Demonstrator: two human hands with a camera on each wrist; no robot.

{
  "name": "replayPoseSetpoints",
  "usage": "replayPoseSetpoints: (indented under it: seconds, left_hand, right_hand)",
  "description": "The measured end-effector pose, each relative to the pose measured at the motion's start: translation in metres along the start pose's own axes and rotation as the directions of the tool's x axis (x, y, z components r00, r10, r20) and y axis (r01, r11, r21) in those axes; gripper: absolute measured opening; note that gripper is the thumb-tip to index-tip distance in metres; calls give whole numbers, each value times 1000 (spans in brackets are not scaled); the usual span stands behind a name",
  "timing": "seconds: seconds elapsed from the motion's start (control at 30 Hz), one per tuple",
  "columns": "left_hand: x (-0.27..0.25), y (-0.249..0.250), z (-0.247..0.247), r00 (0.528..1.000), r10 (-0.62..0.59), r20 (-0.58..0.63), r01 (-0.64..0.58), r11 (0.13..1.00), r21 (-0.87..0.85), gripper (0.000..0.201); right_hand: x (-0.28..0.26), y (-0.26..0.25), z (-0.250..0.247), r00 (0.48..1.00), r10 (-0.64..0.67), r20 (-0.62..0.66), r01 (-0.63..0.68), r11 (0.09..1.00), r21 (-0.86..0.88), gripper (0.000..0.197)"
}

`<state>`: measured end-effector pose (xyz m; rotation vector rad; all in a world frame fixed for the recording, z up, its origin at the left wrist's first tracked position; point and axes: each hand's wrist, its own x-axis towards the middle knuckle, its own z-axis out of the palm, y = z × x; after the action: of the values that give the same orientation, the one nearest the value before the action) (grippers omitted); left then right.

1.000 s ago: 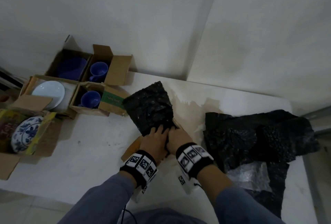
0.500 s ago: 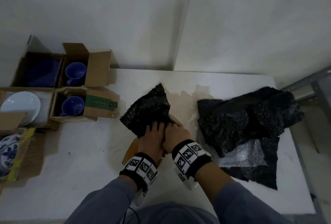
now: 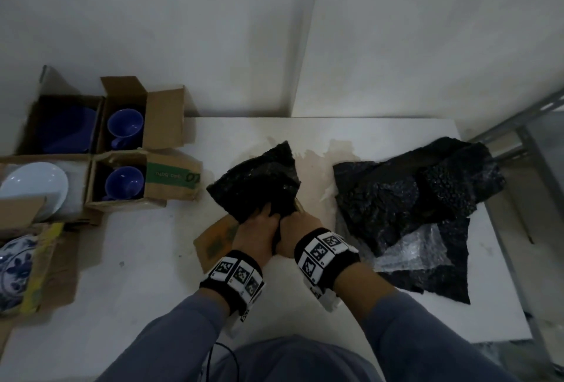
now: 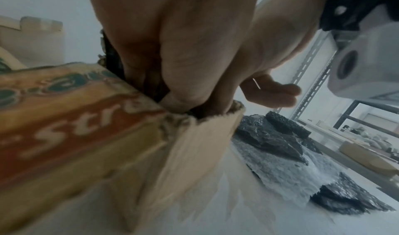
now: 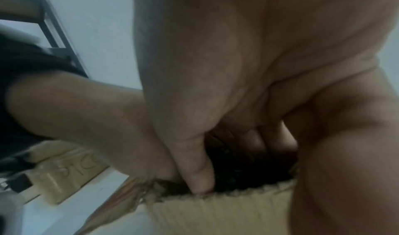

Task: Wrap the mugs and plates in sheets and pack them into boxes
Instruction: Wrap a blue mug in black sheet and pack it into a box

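Black bubble-wrap bundle (image 3: 259,180) sits mid-table in the mouth of a small cardboard box (image 3: 215,239), its top sticking out toward 12 o'clock. Left hand (image 3: 254,233) and right hand (image 3: 297,229) side by side at 6 o'clock, fingers curled into the wrap. Loose black sheets (image 3: 412,207) at 3 o'clock; boxed blue mugs (image 3: 123,183) at 9 o'clock.

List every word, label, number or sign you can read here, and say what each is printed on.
"Str": white letters on the orange band of the cardboard box under both hands; the rest is cut off and the green lettering above it is blurred.
Green band on the mug box: handwriting, too blurred to read.
Small box in the right wrist view: faint marks, unreadable.
Wristbands: square coded markers, no words.
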<state>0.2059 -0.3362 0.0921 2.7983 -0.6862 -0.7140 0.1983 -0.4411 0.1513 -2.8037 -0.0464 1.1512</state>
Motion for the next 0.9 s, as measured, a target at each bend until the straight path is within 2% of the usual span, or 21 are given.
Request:
replayPoseSetpoints:
  seconds: [0.07,0.13,0.2,0.3,0.43,0.57,0.7,0.8,0.9]
  left_hand:
    - [-6,-2,-1,998,41,-41,-43,998,-52,35]
    - [-15,-4,0,994,22,-111,-37,990,-135,41]
    - [-22,-5,2,988,-47,-148,19,983,-184,51]
    - [-21,-1,2,982,-167,-84,148,969,-196,58]
    - [-10,5,-1,976,-219,15,217,953,-214,62]
    - [-6,10,-4,957,-271,102,286,941,-180,34]
    - [4,12,-14,957,-243,161,265,954,-138,41]
    - [16,8,-24,942,-205,265,253,954,-159,31]
    - [15,6,-27,940,-197,279,246,957,-154,34]
  right_hand:
    - [-7,-3,4,1000,-10,7,10,999,46,25]
    - [-11,0,1,995,-40,-89,47,997,69,25]
    - [-10,4,-5,979,-79,-190,86,996,27,27]
    - [2,7,-14,981,-99,-168,97,995,-20,28]
    - [13,2,-19,992,-95,-77,93,995,-33,19]
    - [25,6,-5,991,-127,-41,126,992,-16,19]
    - [30,6,-11,987,-159,-16,158,987,-36,29]
    - [34,2,-22,987,-163,-12,161,983,-86,23]
    - [39,4,-22,987,-162,3,162,986,-44,28]
